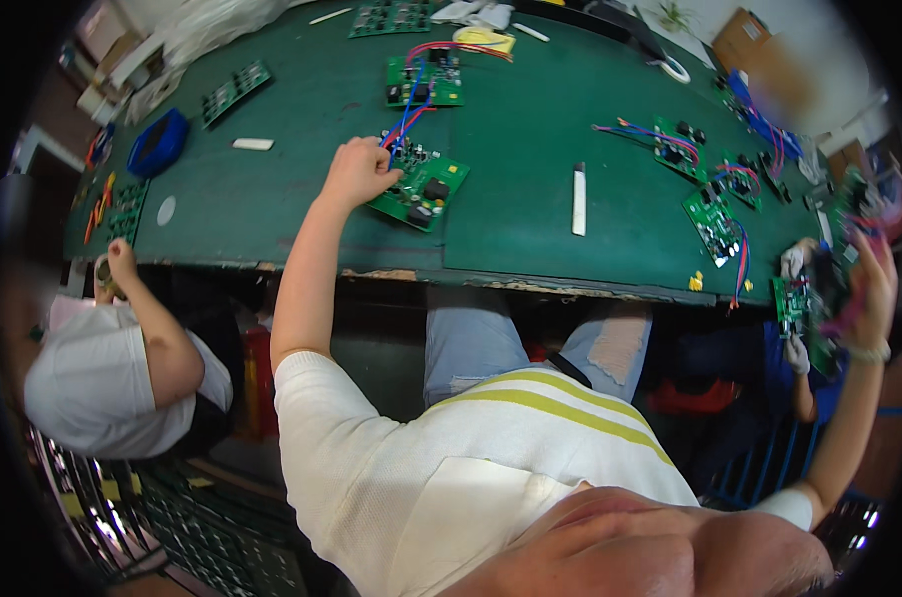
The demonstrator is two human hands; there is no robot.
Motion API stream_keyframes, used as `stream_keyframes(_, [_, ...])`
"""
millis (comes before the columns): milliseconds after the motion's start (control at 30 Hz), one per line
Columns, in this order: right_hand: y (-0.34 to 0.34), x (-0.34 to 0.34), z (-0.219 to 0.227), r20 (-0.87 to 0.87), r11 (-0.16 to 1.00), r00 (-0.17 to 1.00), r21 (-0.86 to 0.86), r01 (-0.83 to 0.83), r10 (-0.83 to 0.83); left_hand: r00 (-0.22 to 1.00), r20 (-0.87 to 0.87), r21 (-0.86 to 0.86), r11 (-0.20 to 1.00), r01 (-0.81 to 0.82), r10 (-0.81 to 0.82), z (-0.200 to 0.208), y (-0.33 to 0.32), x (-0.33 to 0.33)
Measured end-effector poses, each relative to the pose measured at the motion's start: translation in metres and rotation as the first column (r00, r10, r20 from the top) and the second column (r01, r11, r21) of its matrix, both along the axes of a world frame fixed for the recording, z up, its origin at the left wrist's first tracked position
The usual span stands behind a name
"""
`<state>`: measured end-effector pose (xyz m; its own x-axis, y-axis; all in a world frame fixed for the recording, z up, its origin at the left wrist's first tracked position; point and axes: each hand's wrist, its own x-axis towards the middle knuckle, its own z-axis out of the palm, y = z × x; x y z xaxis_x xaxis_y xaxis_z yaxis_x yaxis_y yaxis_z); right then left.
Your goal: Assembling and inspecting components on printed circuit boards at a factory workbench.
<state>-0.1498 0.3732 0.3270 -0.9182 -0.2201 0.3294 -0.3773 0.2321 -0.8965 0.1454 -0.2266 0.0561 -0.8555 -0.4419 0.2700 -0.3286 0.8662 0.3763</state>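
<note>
My left hand rests on the near board, which lies on the table just ahead of me. Behind that board lies a second board with wires running between the two. To the right of the near board lies a flat strip; further right, several boards lie in a cluster. My right hand is raised off the table's right end, holding a board. At far left, another person's hand sits at the table edge, with a tray behind it
</note>
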Motion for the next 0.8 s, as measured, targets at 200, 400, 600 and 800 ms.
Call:
stream_keyframes(200, [-0.274,0.039,-0.115,0.329,0.892,0.829,-0.147,-0.428,0.452,0.866,-0.12,-0.311,0.81,-0.497,0.485,-0.016,-0.047,0.07])
stream_keyframes(400, [-0.411,0.082,-0.207,0.657,0.907,0.627,-0.326,-0.265,0.419,0.771,-0.5,-0.06,0.872,-0.485,0.394,-0.038,0.02,0.061])
stream_keyframes(600, [-0.461,0.117,-0.245,0.729,0.878,0.499,-0.445,-0.174,0.468,0.623,-0.545,0.392,0.827,-0.402,0.561,-0.063,0.061,0.061])
stream_keyframes(800, [-0.434,0.134,-0.235,0.652,0.741,0.355,-0.618,-0.264,0.67,0.577,-0.601,0.366,0.832,-0.418,0.554,-0.047,0.096,0.053])
